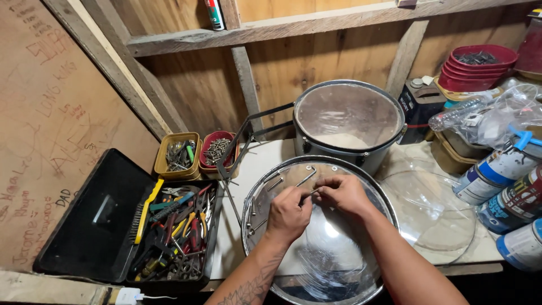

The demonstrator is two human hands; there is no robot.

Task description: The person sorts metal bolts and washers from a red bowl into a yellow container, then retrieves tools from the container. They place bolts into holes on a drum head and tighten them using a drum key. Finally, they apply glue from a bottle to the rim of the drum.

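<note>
Behind fingers point(307, 195) — small rod point(311, 192), half-hidden

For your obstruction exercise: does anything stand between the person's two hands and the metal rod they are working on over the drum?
Nothing visible does. The left hand and right hand both already pinch the metal rod above the clear drum head.

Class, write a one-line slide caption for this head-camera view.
Two hands grip a metal rod over a clear drum head, beside an open toolbox.
</note>
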